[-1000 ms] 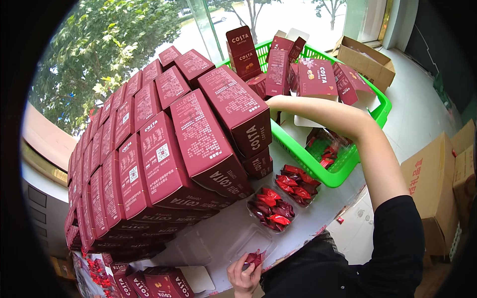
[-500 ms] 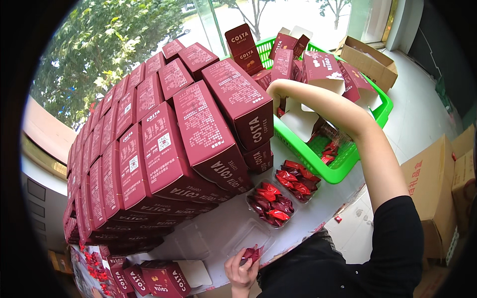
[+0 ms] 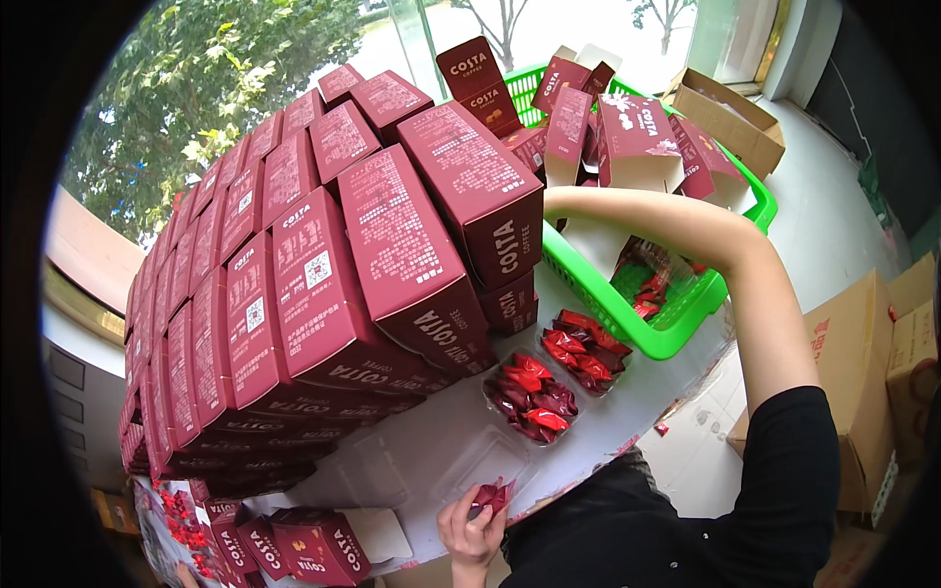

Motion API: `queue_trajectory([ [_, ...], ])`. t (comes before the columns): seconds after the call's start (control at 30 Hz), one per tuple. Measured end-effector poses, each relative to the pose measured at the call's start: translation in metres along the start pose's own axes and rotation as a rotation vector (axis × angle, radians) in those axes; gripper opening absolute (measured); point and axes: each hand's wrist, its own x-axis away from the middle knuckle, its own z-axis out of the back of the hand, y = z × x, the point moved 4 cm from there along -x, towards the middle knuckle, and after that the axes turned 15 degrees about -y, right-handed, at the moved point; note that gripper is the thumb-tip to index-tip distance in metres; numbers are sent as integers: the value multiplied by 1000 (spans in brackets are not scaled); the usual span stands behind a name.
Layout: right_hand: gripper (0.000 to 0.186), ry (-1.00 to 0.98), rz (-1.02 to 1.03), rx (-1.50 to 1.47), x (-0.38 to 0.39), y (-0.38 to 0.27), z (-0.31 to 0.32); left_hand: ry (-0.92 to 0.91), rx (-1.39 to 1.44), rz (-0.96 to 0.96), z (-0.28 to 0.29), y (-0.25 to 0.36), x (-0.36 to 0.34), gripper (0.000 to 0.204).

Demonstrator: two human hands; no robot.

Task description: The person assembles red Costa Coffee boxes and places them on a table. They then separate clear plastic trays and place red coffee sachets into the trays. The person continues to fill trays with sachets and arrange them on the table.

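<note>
My left hand (image 3: 463, 534) is closed on a small dark red wrapped packet (image 3: 492, 496), beside an empty clear plastic tray (image 3: 482, 459) near the table's front edge. My right forearm (image 3: 667, 218) reaches across the green basket (image 3: 663, 340), and that hand is hidden behind the stacked maroon boxes (image 3: 470, 181). A clear tray of red and dark red packets (image 3: 531, 399) lies on the table, with a second filled tray (image 3: 584, 353) behind it. Loose red packets (image 3: 649, 296) and opened maroon boxes (image 3: 639, 142) are in the basket.
The tall stack of maroon boxes fills the left of the table (image 3: 412, 436). Several more boxes (image 3: 312, 544), one with its flap out, lie at the front left. Brown cartons (image 3: 853, 372) stand on the floor at right; an open carton (image 3: 730, 122) is behind the basket.
My right forearm has shifted, its wrist end lower and now fully behind the boxes. My left hand keeps hold of the packet, almost in place. The view has tilted slightly.
</note>
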Motion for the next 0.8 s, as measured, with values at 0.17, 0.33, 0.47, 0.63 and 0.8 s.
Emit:
queue_trajectory([
  [0.17,79,213,-72,53,-35,-1,4,2,7,4,0,0,0,44],
  [0.33,83,433,-48,-85,-56,16,17,9,17,-9,0,-2,1,42],
  [0.47,76,721,356,-381,-29,26,29,11,25,-28,5,-3,4,39],
  [0.63,61,689,645,-751,52,39,29,-2,56,-63,7,-1,4,42],
  [0.8,63,623,844,-1070,139,42,-3,-8,62,-77,10,1,3,42],
])
